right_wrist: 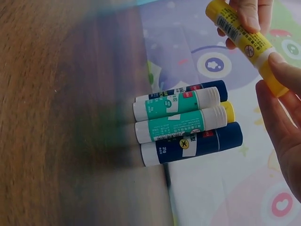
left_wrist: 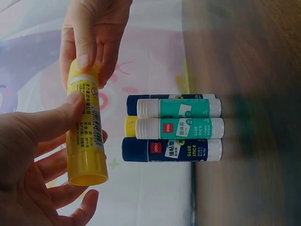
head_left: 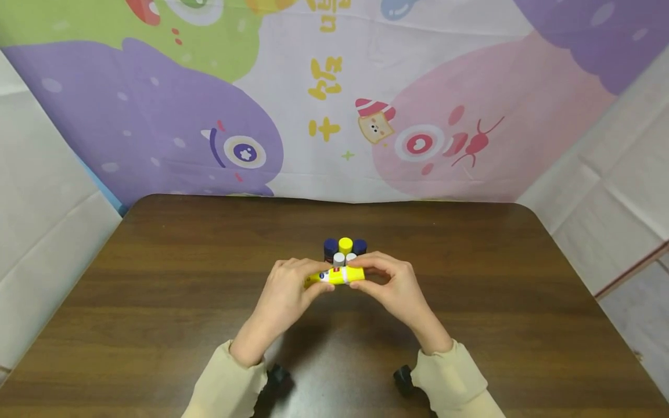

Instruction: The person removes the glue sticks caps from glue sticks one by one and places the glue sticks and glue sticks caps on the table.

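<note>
A yellow glue stick [head_left: 338,275] is held level above the table, between both hands. My left hand [head_left: 284,293] grips its body, thumb over the printed label. At the other end, my right hand [head_left: 394,287] pinches the yellow cap [right_wrist: 273,81] between thumb and fingers. Just beyond the hands several glue sticks stand upright in a tight group. Two teal ones with white caps, a nearer teal glue stick [left_wrist: 193,128] and its twin [left_wrist: 190,108], are in front. Behind them are a navy glue stick [left_wrist: 181,149], another navy one [head_left: 330,248] and a yellow one [head_left: 345,244], partly hidden.
The brown wooden table [head_left: 157,278] spreads out on all sides of the group. A cartoon-printed cloth [head_left: 324,168] hangs at its back edge, with pale cloth panels [head_left: 52,191] on both sides. Dark wrist devices [head_left: 279,376] show beside the light sleeves [head_left: 230,380].
</note>
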{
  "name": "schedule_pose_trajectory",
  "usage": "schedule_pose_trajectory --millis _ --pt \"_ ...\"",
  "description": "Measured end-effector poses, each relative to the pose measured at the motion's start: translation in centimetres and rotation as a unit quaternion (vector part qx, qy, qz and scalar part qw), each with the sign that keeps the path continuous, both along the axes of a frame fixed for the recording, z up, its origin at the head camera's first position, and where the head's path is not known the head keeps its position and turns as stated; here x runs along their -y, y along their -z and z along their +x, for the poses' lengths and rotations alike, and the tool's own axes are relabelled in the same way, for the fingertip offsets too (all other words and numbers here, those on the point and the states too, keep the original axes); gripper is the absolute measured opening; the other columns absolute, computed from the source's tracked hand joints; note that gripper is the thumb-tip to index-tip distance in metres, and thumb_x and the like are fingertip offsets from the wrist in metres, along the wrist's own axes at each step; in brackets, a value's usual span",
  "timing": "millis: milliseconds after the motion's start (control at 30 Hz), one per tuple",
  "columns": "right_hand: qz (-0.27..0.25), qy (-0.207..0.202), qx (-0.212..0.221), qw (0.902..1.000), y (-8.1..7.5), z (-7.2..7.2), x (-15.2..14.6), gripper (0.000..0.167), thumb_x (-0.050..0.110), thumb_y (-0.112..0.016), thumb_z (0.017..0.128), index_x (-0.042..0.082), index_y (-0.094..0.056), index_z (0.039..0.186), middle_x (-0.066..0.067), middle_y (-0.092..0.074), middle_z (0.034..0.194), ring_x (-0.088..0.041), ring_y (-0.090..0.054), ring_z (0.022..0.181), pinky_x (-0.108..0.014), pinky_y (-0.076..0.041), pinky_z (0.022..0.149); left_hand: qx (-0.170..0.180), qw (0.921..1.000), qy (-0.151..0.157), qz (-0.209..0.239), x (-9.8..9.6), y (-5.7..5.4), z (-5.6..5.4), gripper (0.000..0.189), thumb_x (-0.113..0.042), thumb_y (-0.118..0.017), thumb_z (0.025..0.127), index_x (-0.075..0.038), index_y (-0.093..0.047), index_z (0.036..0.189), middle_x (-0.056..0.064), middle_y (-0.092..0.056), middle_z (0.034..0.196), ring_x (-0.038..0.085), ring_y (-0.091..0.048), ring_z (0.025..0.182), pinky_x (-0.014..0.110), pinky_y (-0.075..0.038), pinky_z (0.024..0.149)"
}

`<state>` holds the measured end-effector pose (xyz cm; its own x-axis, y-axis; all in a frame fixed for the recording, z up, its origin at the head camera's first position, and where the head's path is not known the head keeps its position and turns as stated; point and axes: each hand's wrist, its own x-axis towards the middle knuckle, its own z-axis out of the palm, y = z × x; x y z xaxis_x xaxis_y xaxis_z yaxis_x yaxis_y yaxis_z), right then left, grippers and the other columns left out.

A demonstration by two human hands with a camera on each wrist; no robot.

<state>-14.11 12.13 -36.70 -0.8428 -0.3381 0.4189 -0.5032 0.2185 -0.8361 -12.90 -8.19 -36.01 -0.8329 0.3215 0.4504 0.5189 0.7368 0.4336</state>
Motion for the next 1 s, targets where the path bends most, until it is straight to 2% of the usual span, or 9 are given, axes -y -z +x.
schedule_pose_trajectory --millis 133,233,367,533,800,1000 --pt "-0.011 -0.009 0.008 0.9999 1.2 -0.7 -0.4 0.029 0.004 -0.074 0.071 0.005 -0.068 0.100 -0.006 -0.066 0.101 -0.015 -0.062 0.093 -0.026 -0.051 0.078 0.003 1.0000 0.002 0.001 0.0 0.0 0.0 0.030 -0.028 -0.075 0.071 -0.015 -0.070 0.098 -0.001 -0.070 0.091 0.016 -0.061 0.077 0.035 -0.040 0.073" --pt "-0.014 -0.016 0.007 0.9997 1.5 -0.9 -0.6 0.029 0.009 -0.074 0.072 0.007 -0.068 0.100 -0.004 -0.066 0.102 -0.014 -0.062 0.094 -0.027 -0.051 0.079 0.005 1.0000 0.001 0.001 0.1 0.0 0.0 0.030 -0.028 -0.075 0.071 -0.015 -0.071 0.097 -0.001 -0.070 0.091 0.015 -0.061 0.076 0.035 -0.041 0.073" --pt "-0.015 -0.024 0.008 0.9996 1.5 -0.9 -0.6 0.028 0.011 -0.074 0.072 0.007 -0.068 0.100 -0.005 -0.066 0.102 -0.014 -0.062 0.095 -0.028 -0.051 0.079 0.013 0.9999 0.000 0.001 0.1 0.0 0.0 0.030 -0.029 -0.074 0.071 -0.015 -0.071 0.097 -0.001 -0.070 0.090 0.015 -0.061 0.075 0.036 -0.041 0.074" --pt "-0.018 -0.024 0.005 0.9995 1.1 -0.9 -0.6 0.027 0.004 -0.073 0.072 0.005 -0.067 0.098 -0.007 -0.065 0.102 -0.014 -0.061 0.096 -0.029 -0.051 0.081 0.017 0.9998 0.002 0.002 0.2 -0.1 0.0 0.030 -0.030 -0.075 0.071 -0.015 -0.070 0.097 -0.002 -0.070 0.089 0.014 -0.060 0.073 0.037 -0.042 0.075" --pt "-0.014 -0.009 0.010 0.9998 -0.6 0.0 -0.3 0.025 -0.008 -0.071 0.069 -0.001 -0.066 0.093 -0.013 -0.065 0.099 -0.017 -0.061 0.096 -0.036 -0.050 0.084 0.021 0.9998 0.000 -0.006 0.2 -0.2 0.0 0.030 -0.032 -0.073 0.072 -0.016 -0.070 0.096 -0.003 -0.070 0.089 0.013 -0.061 0.074 0.037 -0.041 0.076" --pt "-0.019 -0.014 0.005 0.9997 0.8 -0.7 -0.7 0.022 -0.003 -0.072 0.071 0.004 -0.068 0.091 -0.009 -0.066 0.100 -0.015 -0.060 0.097 -0.031 -0.049 0.086 0.031 0.9994 0.010 0.006 0.4 0.0 -0.1 0.028 -0.031 -0.074 0.072 -0.015 -0.071 0.094 -0.003 -0.070 0.089 0.011 -0.061 0.074 0.037 -0.043 0.075"
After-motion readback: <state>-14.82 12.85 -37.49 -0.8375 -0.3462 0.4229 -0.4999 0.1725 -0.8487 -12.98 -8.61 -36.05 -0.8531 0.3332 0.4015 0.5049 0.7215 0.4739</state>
